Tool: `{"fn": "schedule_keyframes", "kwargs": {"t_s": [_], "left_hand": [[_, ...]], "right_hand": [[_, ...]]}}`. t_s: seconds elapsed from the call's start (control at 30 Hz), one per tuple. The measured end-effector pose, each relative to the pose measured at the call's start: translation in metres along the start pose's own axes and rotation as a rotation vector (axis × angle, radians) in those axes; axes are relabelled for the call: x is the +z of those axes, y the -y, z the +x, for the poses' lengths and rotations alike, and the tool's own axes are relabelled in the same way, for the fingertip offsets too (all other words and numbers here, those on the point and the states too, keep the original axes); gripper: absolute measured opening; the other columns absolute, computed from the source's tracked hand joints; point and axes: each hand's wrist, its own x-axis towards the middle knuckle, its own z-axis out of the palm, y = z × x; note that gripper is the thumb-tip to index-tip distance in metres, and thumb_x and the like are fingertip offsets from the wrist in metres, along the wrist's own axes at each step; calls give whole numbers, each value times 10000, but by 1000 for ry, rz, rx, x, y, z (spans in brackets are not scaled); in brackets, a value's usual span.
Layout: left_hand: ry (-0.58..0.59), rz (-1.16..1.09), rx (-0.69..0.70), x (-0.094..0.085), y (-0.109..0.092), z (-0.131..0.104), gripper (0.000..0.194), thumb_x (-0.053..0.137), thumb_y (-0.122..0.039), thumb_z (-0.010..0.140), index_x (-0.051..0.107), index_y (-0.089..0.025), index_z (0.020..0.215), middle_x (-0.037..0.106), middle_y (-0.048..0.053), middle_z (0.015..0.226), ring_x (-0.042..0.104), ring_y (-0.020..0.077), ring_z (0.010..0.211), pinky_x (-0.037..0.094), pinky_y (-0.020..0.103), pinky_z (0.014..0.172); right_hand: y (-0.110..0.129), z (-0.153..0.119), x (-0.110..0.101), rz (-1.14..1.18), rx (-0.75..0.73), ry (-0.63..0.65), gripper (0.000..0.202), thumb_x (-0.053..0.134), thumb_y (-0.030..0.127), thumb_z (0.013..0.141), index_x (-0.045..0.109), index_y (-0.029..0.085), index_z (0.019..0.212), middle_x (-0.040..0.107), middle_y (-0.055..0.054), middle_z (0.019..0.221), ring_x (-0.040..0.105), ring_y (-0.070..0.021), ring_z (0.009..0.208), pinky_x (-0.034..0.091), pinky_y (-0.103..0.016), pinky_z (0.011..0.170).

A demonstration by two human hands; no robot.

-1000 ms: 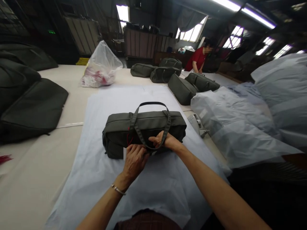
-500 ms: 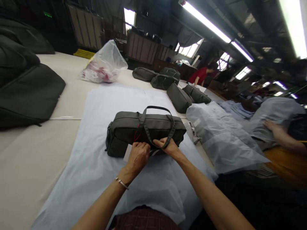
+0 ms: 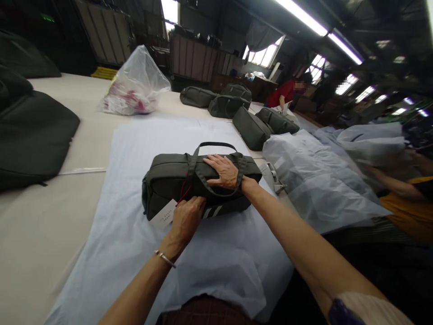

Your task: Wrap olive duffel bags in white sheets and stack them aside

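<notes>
A dark green duffel bag point(image 3: 169, 176) stands upright before me on a stack of thin white sheets point(image 3: 131, 140). My right hand point(image 3: 225, 172) lies on its upper front with fingers spread, reaching through the loop of the carry handles point(image 3: 216, 144). Low on the front, my left hand point(image 3: 187, 216) is closed against the fabric; whatever its fingers grip is hidden. Beside that hand hangs a white tag point(image 3: 164, 214) with small print, tied by a red string point(image 3: 184, 187). Pale stripes point(image 3: 212, 211) show on the bag's front, just right of my left hand.
Larger dark bags point(image 3: 34, 131) occupy the left side. Further back sit a clear plastic bag point(image 3: 133, 97) with red contents and several green bags point(image 3: 252, 128). Translucent plastic bags point(image 3: 311, 176) lie to the right, near a co-worker's arm point(image 3: 399, 183). Another person point(image 3: 284, 92) stands farther off.
My right hand has moved from the lower front up onto the bag and spread flat. My left hand stays low and closed. The tag has swung left, its print now visible.
</notes>
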Motion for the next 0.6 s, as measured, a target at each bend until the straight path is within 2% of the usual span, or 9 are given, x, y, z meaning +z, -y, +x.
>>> {"fn": "schedule_keyframes", "kwargs": {"t_s": [0.07,0.13,0.2,0.3,0.37,0.43,0.6], "left_hand": [[-42,7,116,0,1,-2,251,425,-239,980,642,-233,1107,702,59,962,636,207,858,443,353,822],[-127,4,215,-1,4,-1,280,438,-202,970,601,-241,1195,695,56,1059,617,220,992,397,414,994],[-198,0,248,-2,8,2,314,449,-157,956,577,-244,1230,684,45,1142,572,230,1142,298,471,1124],[-217,-11,279,-4,13,12,337,435,-104,938,588,-234,1208,673,38,1206,486,235,1292,218,518,1185],[-216,-22,282,-6,14,20,338,420,-86,928,604,-228,1172,670,40,1225,472,230,1317,225,523,1187],[-219,-27,268,-8,14,27,330,416,-76,919,609,-224,1143,669,40,1233,468,227,1327,225,525,1188],[-217,-32,269,-12,17,39,311,416,-70,921,579,-219,1139,672,28,1230,471,220,1323,218,530,1184]], "right_hand": [[-9,14,3,21,3,50,828,714,521,800,379,186,1479,355,-111,1546,274,-358,1434,179,-563,1164],[-18,32,-1,53,-2,115,825,730,521,781,419,160,1453,406,-126,1515,337,-343,1406,235,-514,1153],[-26,50,-9,81,-11,156,793,677,530,803,440,104,1428,437,-135,1489,379,-297,1381,254,-401,1140],[-33,71,-20,119,26,227,769,509,540,864,404,28,1427,444,-135,1474,390,-228,1365,252,-258,1094],[-36,80,-26,170,68,313,780,574,543,851,388,90,1458,461,-114,1472,435,-211,1346,293,-245,1093],[-39,88,-31,229,93,377,814,687,561,794,406,198,1467,505,-86,1449,514,-223,1291,376,-294,1092],[-49,104,-36,217,113,408,857,710,712,670,507,301,1394,539,-34,1423,549,-289,1256,456,-372,1059]]}}
